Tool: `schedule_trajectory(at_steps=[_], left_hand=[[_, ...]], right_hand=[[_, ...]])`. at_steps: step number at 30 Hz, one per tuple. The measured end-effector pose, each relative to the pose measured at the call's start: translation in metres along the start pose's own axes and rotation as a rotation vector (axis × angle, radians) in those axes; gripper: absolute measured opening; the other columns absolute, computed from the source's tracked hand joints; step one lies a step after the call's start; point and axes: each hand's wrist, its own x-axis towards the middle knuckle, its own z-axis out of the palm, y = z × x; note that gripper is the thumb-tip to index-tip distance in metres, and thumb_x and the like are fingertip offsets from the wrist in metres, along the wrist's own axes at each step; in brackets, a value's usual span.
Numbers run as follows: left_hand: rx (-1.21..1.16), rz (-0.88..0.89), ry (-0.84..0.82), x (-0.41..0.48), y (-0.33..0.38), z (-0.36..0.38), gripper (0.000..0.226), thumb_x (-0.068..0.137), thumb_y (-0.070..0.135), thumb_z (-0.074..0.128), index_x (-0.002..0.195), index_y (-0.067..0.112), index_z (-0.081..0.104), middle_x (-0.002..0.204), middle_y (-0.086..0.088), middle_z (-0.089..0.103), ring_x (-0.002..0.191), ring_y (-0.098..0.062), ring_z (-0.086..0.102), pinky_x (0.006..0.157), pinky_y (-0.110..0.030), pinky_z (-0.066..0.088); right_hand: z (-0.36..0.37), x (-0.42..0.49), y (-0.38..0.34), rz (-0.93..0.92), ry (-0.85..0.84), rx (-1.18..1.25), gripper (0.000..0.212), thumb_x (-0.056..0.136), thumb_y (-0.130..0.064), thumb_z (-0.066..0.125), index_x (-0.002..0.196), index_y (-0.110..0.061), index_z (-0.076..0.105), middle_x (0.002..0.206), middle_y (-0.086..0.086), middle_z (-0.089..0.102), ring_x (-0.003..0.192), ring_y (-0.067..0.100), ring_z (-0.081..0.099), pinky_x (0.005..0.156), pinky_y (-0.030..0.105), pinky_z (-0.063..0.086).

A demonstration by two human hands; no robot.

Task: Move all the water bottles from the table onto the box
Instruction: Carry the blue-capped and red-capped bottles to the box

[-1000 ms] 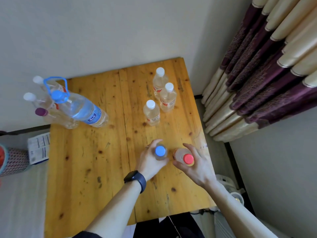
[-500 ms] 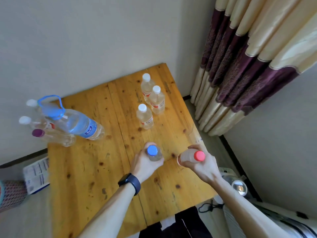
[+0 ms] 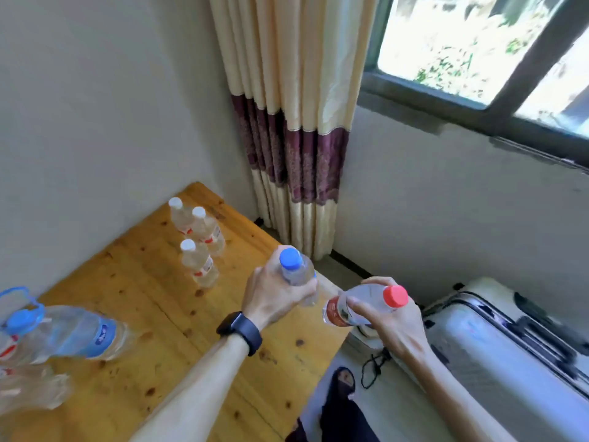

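Observation:
My left hand (image 3: 274, 295) grips a blue-capped bottle (image 3: 294, 271) lifted above the right edge of the wooden table (image 3: 153, 314). A red-capped bottle (image 3: 366, 306) is held in my right hand (image 3: 389, 323), tilted, past the table edge and near the silver hard-shell case (image 3: 497, 362) on the floor at the right. Three white-capped bottles (image 3: 199, 240) stand at the table's far side. A large blue-capped bottle (image 3: 63, 333) with a carry handle stands at the left edge beside other small bottles (image 3: 28, 390), partly cut off.
A cream and maroon curtain (image 3: 296, 129) hangs in the corner beyond the table. A window (image 3: 478, 46) is at the upper right. A black cable (image 3: 374, 366) lies on the floor between table and case. My foot (image 3: 344, 381) is below.
Both hands lifted their bottles off the table and carried them rightward; the view swung right, bringing the case and window into sight.

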Motion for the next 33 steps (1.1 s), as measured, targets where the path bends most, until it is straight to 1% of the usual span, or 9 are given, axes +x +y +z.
schedule_trajectory(at_steps=[5, 10, 12, 15, 19, 26, 28, 30, 33], left_hand=[[0.007, 0.211, -0.177, -0.015, 0.078, 0.048, 0.054, 0.061, 0.065, 0.072, 0.104, 0.036, 0.058, 0.087, 0.012, 0.071, 0.083, -0.013, 0.068, 0.075, -0.036, 0.056], [0.073, 0.465, -0.384, -0.061, 0.172, 0.136, 0.056, 0.062, 0.074, 0.069, 0.103, 0.037, 0.055, 0.083, 0.012, 0.071, 0.081, -0.016, 0.068, 0.076, -0.036, 0.056], [0.07, 0.558, -0.495, -0.095, 0.211, 0.177, 0.055, 0.064, 0.072, 0.071, 0.104, 0.038, 0.054, 0.086, 0.012, 0.072, 0.081, -0.016, 0.068, 0.076, -0.036, 0.056], [0.043, 0.69, -0.653, -0.166, 0.266, 0.241, 0.055, 0.064, 0.071, 0.072, 0.105, 0.039, 0.055, 0.092, 0.01, 0.072, 0.086, -0.019, 0.068, 0.079, -0.038, 0.056], [0.059, 0.889, -0.837, -0.282, 0.328, 0.318, 0.054, 0.07, 0.071, 0.073, 0.104, 0.033, 0.057, 0.093, 0.008, 0.071, 0.085, -0.018, 0.066, 0.076, -0.033, 0.053], [0.086, 1.084, -1.121, -0.484, 0.41, 0.418, 0.055, 0.065, 0.075, 0.069, 0.103, 0.038, 0.054, 0.09, 0.008, 0.073, 0.085, -0.018, 0.071, 0.075, -0.036, 0.057], [0.08, 1.132, -1.179, -0.533, 0.43, 0.439, 0.047, 0.065, 0.072, 0.071, 0.095, 0.04, 0.053, 0.085, 0.013, 0.071, 0.082, -0.014, 0.069, 0.073, -0.032, 0.055], [0.084, 1.209, -1.236, -0.579, 0.451, 0.456, 0.04, 0.067, 0.069, 0.072, 0.088, 0.043, 0.049, 0.081, 0.018, 0.067, 0.078, -0.009, 0.064, 0.071, -0.027, 0.05], [0.082, 1.301, -1.306, -0.645, 0.481, 0.483, 0.042, 0.068, 0.069, 0.071, 0.092, 0.041, 0.051, 0.083, 0.018, 0.068, 0.081, -0.009, 0.065, 0.073, -0.028, 0.051]], right_hand=[[-0.076, -0.061, 0.028, 0.034, 0.275, 0.078, 0.041, 0.06, -0.04, 0.079, 0.097, -0.034, 0.063, 0.089, -0.014, 0.068, 0.084, -0.009, 0.06, 0.068, 0.014, 0.046], [-0.168, -0.14, 0.075, 0.143, 0.588, 0.093, 0.05, 0.054, -0.043, 0.077, 0.098, -0.027, 0.059, 0.087, -0.009, 0.068, 0.078, 0.004, 0.062, 0.067, 0.02, 0.047], [-0.203, -0.184, 0.1, 0.187, 0.724, 0.105, 0.049, 0.053, -0.045, 0.078, 0.095, -0.028, 0.059, 0.082, -0.01, 0.069, 0.076, 0.003, 0.063, 0.068, 0.024, 0.05], [-0.249, -0.265, 0.14, 0.269, 0.925, 0.134, 0.046, 0.052, -0.044, 0.078, 0.091, -0.032, 0.057, 0.077, -0.015, 0.067, 0.075, -0.003, 0.061, 0.066, 0.023, 0.048], [-0.303, -0.385, 0.195, 0.392, 1.154, 0.18, 0.054, 0.043, -0.054, 0.074, 0.091, -0.035, 0.056, 0.079, -0.011, 0.07, 0.077, 0.012, 0.065, 0.072, 0.033, 0.053], [-0.379, -0.585, 0.263, 0.558, 1.469, 0.199, 0.047, 0.046, -0.052, 0.075, 0.086, -0.035, 0.055, 0.075, -0.01, 0.066, 0.073, 0.017, 0.065, 0.071, 0.04, 0.055], [-0.394, -0.63, 0.274, 0.603, 1.562, 0.207, 0.05, 0.045, -0.052, 0.073, 0.086, -0.03, 0.054, 0.074, -0.012, 0.065, 0.072, 0.014, 0.064, 0.07, 0.035, 0.053], [-0.406, -0.671, 0.285, 0.642, 1.659, 0.231, 0.047, 0.049, -0.046, 0.075, 0.086, -0.026, 0.054, 0.071, -0.017, 0.066, 0.069, 0.002, 0.062, 0.069, 0.03, 0.05], [-0.421, -0.727, 0.302, 0.692, 1.782, 0.245, 0.043, 0.054, -0.041, 0.076, 0.086, -0.028, 0.051, 0.072, -0.034, 0.063, 0.064, -0.01, 0.059, 0.066, 0.026, 0.044]])
